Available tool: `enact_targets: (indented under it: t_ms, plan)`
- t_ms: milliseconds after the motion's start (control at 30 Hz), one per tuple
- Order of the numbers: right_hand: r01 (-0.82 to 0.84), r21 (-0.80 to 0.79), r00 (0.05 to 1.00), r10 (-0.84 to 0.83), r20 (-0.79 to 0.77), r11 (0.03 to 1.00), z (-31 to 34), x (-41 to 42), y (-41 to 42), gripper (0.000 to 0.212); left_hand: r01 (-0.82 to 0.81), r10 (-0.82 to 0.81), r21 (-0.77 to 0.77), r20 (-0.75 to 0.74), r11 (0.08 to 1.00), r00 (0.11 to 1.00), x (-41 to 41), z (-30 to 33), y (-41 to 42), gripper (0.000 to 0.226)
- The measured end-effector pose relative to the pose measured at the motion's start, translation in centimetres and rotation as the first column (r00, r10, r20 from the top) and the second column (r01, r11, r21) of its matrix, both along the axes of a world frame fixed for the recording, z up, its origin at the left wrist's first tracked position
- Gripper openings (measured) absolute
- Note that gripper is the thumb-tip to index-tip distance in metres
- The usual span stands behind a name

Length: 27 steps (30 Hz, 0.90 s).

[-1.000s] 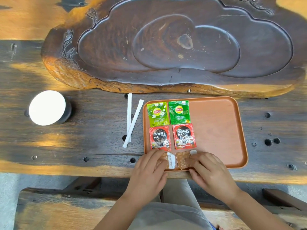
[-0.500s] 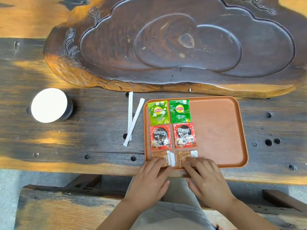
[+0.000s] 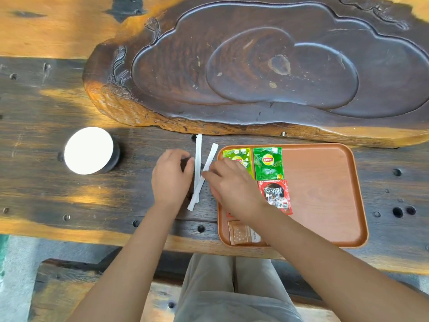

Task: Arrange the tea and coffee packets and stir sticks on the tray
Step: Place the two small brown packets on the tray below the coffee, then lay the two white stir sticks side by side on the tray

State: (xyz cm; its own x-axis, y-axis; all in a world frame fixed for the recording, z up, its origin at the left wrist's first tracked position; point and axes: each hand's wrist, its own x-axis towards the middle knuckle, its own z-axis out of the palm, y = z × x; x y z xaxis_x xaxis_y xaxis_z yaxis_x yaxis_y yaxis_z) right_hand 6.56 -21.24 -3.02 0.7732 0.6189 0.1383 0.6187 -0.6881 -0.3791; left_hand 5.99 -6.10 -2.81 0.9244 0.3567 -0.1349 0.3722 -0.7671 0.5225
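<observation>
An orange tray lies at the table's front edge. On its left part lie two green Lipton tea packets, a red Nescafe packet and a brown packet; my right arm hides other packets. Two white paper-wrapped stir sticks lie crossed on the table just left of the tray. My left hand rests beside the sticks, fingertips touching the left stick. My right hand reaches across the tray's left rim, fingertips on the right stick. Neither stick is lifted.
A large carved dark wooden slab fills the table behind the tray. A round white-topped black container stands at the left. The wooden table has several holes. A bench and my lap are below the front edge.
Both hands left the brown packets at the tray's front and moved up and left to the stir sticks. The camera view shifted, so the tray appears further right.
</observation>
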Motion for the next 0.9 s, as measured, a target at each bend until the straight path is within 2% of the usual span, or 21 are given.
enact_targets:
  t_ms: [100, 267, 467, 633, 900]
  plan:
    - [-0.094, -0.063, 0.995, 0.095, 0.01, 0.994, -0.8, 1.8, 2.2, 0.031, 0.025, -0.022, 0.028, -0.11, 0.999, 0.994, 1.2, -1.3, 0.2, 0.011]
    - [-0.203, -0.206, 0.978, 0.21, 0.014, 0.957, -1.8, 2.3, 2.7, 0.022, -0.005, 0.007, 0.01, -0.156, 1.0, 0.988, 2.0, -1.8, 0.5, 0.014]
    - [-0.258, -0.205, 0.952, 0.284, 0.111, 0.944, -2.7, 2.4, 2.1, 0.019, 0.005, -0.001, 0.018, -0.192, 1.0, 0.981, 2.7, -1.3, 0.7, 0.003]
    - [-0.31, -0.173, 0.929, 0.337, 0.153, 0.935, -3.3, 2.7, 1.8, 0.018, -0.052, 0.049, -0.004, -0.253, 0.999, 0.966, 3.0, -0.8, 0.8, 0.009]
    - [-0.491, -0.158, 0.816, 0.516, 0.259, 0.857, -3.1, 3.3, 1.7, 0.023, -0.084, 0.06, -0.086, -0.245, 0.993, 0.968, 2.3, -1.0, 1.8, 0.011]
